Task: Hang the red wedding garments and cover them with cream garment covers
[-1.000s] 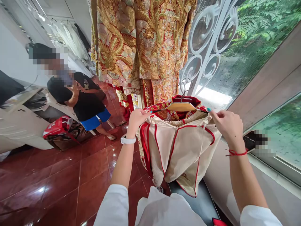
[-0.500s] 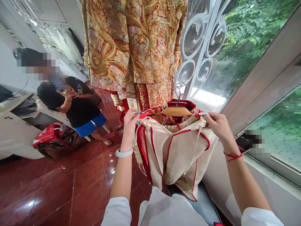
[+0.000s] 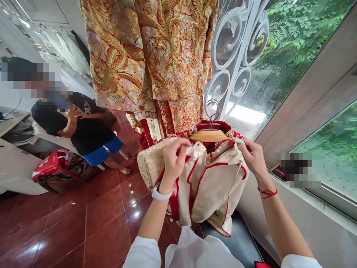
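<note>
Cream garment [image 3: 212,190] sits at four o'clock from the left hand [image 3: 174,156], eight from the right hand [image 3: 253,154]; each pinches its top edge. Wooden hanger [image 3: 209,135], between fingertips, runs nine-to-three.

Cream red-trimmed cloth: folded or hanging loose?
Hanging loose: the cream cloth drapes in creased panels below the left hand and right hand.

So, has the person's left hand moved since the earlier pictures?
Yes: judged against the white scrollwork grille, the left hand has shifted rightward and a little lower in the view.
</note>
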`<state>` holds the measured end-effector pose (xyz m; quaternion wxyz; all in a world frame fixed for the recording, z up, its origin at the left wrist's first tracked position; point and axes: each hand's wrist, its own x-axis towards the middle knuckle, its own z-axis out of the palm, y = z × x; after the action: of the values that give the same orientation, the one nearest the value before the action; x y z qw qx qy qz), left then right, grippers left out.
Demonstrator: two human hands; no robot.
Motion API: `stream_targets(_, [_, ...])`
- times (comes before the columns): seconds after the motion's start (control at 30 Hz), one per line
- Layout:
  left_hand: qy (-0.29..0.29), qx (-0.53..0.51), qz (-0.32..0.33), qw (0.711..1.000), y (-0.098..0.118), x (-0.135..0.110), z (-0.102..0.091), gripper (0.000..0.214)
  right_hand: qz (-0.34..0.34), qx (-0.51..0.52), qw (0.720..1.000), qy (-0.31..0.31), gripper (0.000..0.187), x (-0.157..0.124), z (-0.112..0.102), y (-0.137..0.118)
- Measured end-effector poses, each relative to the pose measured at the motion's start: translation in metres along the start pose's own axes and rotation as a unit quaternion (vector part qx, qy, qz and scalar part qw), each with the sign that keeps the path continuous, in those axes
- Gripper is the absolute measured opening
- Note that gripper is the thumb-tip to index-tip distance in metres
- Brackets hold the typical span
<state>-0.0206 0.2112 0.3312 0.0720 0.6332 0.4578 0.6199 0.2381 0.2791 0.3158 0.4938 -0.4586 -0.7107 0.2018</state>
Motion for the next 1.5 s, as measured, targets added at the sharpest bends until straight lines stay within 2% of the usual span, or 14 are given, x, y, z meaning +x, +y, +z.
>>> stream_targets(0.1, [-0.06,0.065,-0.007,0.996,-0.01,-0.025,0.0,0.019,-0.035,-0.032,0.999,-0.009,0.032,0.004,0.008,0.007])
stream_targets(0.23, [-0.031,0.109,-0.044,0.993,-0.031,-0.044,0.001,0.017,-0.08,-0.114,0.99,-0.014,0.028,0.002,0.013,0.008])
stream_targets(0.4, [-0.009,0.119,-0.049,0.992,-0.03,-0.043,0.002,0.014,-0.113,-0.227,0.958,0.13,0.024,-0.044,0.04,-0.004])
stream_targets(0.47, [-0.004,0.103,-0.051,0.993,-0.026,-0.046,0.002,0.013,-0.175,-0.25,0.949,0.075,0.01,-0.065,0.061,-0.004])
stream_targets(0.53, [0.006,0.084,-0.062,0.994,-0.023,-0.057,0.005,0.015,-0.208,-0.289,0.934,-0.016,0.017,-0.079,0.081,0.003])
stream_targets(0.67, [-0.018,0.059,-0.12,0.991,-0.023,-0.104,0.02,0.023,-0.146,-0.332,0.929,-0.07,0.029,-0.086,0.102,0.032])
stream_targets(0.8, [-0.116,0.058,-0.223,0.966,-0.029,-0.158,0.046,0.032,-0.107,-0.233,0.963,-0.089,0.032,-0.097,0.087,0.044])
stream_targets(0.87, [-0.145,0.067,-0.237,0.958,-0.03,-0.173,0.061,0.041,-0.114,-0.154,0.977,-0.09,0.029,-0.107,0.073,0.038])
stream_targets(0.93, [-0.151,0.085,-0.227,0.958,-0.028,-0.179,0.074,0.046,-0.127,-0.077,0.984,-0.097,0.025,-0.117,0.06,0.028])
stream_targets(1.03, [-0.156,0.116,-0.207,0.959,-0.023,-0.173,0.085,0.024,-0.145,0.001,0.983,-0.111,0.022,-0.125,0.051,0.014])
stream_targets(1.1, [-0.173,0.135,-0.188,0.958,-0.02,-0.168,0.087,0.02,-0.143,0.017,0.985,-0.094,0.023,-0.129,0.052,0.01])
stream_targets(1.2, [-0.194,0.152,-0.156,0.957,-0.02,-0.165,0.082,0.03,-0.131,-0.001,0.991,-0.034,0.028,-0.135,0.059,0.01])
stream_targets(1.33, [-0.188,0.131,-0.141,0.963,-0.019,-0.171,0.076,0.038,-0.133,-0.042,0.99,0.027,0.022,-0.145,0.07,0.009])
stream_targets(1.5, [-0.205,0.107,-0.153,0.961,-0.013,-0.176,0.07,0.027,-0.125,-0.023,0.991,0.033,0.021,-0.146,0.071,0.003])
